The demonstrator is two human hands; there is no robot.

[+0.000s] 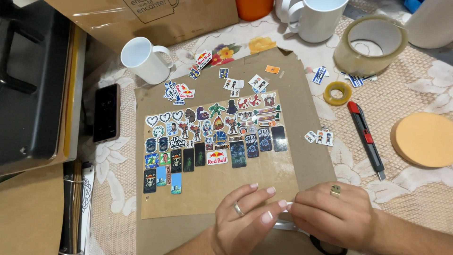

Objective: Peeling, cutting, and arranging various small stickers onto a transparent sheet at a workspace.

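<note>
- Lace cloth covers the surface, and a brown card sheet lies flat on it.
- Lots of small stickers sit in rows on a clear shiny film on the card.
- Near the bottom edge of the film, the left hand and the right hand meet, touching at the fingertips.
- Both hands are nearly closed, pinching one tiny white piece between them. It is too small to tell what it is.
- Dark scissors peek out under the right hand.
- A red and black knife lies to the right, near a round orange pad.
- A big tape roll and a small yellow roll sit at the top right.
- White mugs stand at the back, and a phone lies at the left.
- What could go wrong, I think: the tiny piece could slip from the fingers, because it is so small.
- A sleeve or wrist could brush the rows and push the stickers crooked, if they are loose.
- The film could lift and curl if a finger drags on its edge.
- The knife is close, so a quick reach could bump it.
</note>
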